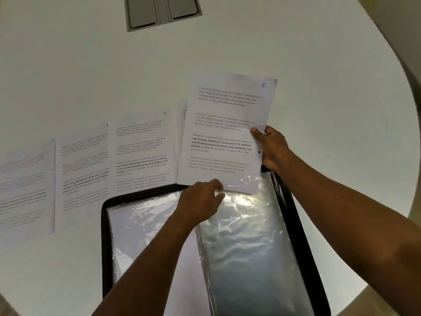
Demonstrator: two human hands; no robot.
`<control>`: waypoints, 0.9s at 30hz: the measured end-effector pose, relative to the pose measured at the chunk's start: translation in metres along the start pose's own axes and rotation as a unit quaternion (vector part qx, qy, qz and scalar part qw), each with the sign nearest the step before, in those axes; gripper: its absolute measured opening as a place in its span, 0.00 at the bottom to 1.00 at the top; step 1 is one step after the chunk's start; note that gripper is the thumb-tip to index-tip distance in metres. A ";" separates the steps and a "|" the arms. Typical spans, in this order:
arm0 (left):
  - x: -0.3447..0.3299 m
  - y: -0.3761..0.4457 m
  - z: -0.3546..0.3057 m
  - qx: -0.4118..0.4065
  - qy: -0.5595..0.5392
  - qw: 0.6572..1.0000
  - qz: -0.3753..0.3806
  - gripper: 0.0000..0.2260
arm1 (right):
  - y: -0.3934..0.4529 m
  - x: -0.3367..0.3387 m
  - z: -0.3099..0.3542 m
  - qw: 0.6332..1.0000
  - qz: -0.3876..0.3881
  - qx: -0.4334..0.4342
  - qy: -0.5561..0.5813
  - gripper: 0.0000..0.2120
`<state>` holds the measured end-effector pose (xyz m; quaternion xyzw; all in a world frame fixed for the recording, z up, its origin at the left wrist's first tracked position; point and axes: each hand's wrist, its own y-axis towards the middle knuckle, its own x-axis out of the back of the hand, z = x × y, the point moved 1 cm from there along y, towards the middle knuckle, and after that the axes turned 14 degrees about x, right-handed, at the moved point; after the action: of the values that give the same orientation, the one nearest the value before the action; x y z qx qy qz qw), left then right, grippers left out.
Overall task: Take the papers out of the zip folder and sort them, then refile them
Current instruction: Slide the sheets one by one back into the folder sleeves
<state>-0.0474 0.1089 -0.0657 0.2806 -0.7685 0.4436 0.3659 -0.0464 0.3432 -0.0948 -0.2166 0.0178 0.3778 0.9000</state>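
White round table [296, 42] with grey recessed hatch [163, 11] at far edge.

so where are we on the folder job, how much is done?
Done: several printed sheets lie in a row on the table, out of the open zip folder. In hand: right hand grips the sheet marked 6, its bottom edge at the plastic sleeve, which the left hand holds. Left: whether it is going in or coming out is unclear; refiling looks unfinished.

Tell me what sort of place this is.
Probably an office or meeting room. The white table has a grey cable hatch set flush into its top, printed pages lie in a row on it, and a black zip folder with plastic sleeves lies open.
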 end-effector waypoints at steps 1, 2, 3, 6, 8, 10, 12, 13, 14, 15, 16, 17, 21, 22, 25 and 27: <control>0.001 0.000 0.002 0.006 0.005 1.000 0.002 0.12 | 0.002 0.004 0.001 1.000 0.005 -0.002 -0.012 0.09; 0.002 0.000 0.006 0.008 0.020 1.000 0.005 0.13 | 0.005 0.007 0.002 1.000 0.012 -0.005 -0.024 0.10; 0.003 0.000 0.010 0.007 0.035 0.999 0.004 0.13 | 0.007 0.010 0.003 0.999 0.018 -0.008 -0.036 0.10; 0.007 0.000 0.020 0.008 0.058 0.998 -0.001 0.08 | 0.013 0.015 0.004 0.998 0.031 -0.008 -0.058 0.11; 0.010 0.001 0.026 0.010 0.061 0.998 -0.008 0.07 | 0.015 0.016 0.005 0.997 0.038 -0.010 -0.060 0.13; 0.012 0.001 0.029 0.013 0.061 0.998 -0.009 0.05 | 0.017 0.015 0.004 0.996 0.056 -0.019 -0.068 0.14; 0.014 0.003 0.031 0.011 0.055 0.998 -0.012 0.04 | 0.018 0.014 0.002 0.994 0.083 -0.030 -0.072 0.15; 0.013 0.004 0.031 0.006 0.047 0.999 -0.017 0.04 | 0.017 0.012 0.001 0.992 0.094 -0.034 -0.073 0.15; 0.013 0.006 0.030 0.001 0.038 0.999 -0.021 0.05 | 0.017 0.011 0.000 0.991 0.104 -0.037 -0.074 0.15; 0.012 0.007 0.029 -0.001 0.031 0.999 -0.027 0.05 | 0.016 0.009 -0.002 0.990 0.110 -0.039 -0.073 0.14; 0.011 0.009 0.027 0.001 0.025 0.999 -0.031 0.05 | 0.016 0.007 -0.003 0.990 0.113 -0.042 -0.070 0.14; 0.011 0.010 0.025 0.004 0.019 0.999 -0.033 0.06 | 0.015 0.005 -0.004 0.990 0.114 -0.042 -0.070 0.13; 0.011 0.014 0.020 0.015 -0.019 1.000 0.005 0.04 | 0.016 0.000 -0.005 0.989 0.119 -0.040 -0.076 0.10; 0.011 0.015 0.020 0.020 -0.039 0.999 0.024 0.03 | 0.017 -0.001 -0.003 0.989 0.121 -0.040 -0.079 0.10; 0.009 0.019 0.020 0.031 -0.099 0.993 0.050 0.02 | 0.019 -0.002 0.002 0.989 0.097 -0.025 -0.105 0.11; 0.006 0.020 0.016 0.041 -0.133 0.988 0.071 0.02 | 0.020 -0.001 0.002 0.990 0.061 -0.012 -0.128 0.15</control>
<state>-0.0711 0.1025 -0.0758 0.2965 -0.8094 0.4581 0.2169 -0.0614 0.3558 -0.1001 -0.1758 -0.0892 0.4571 0.8673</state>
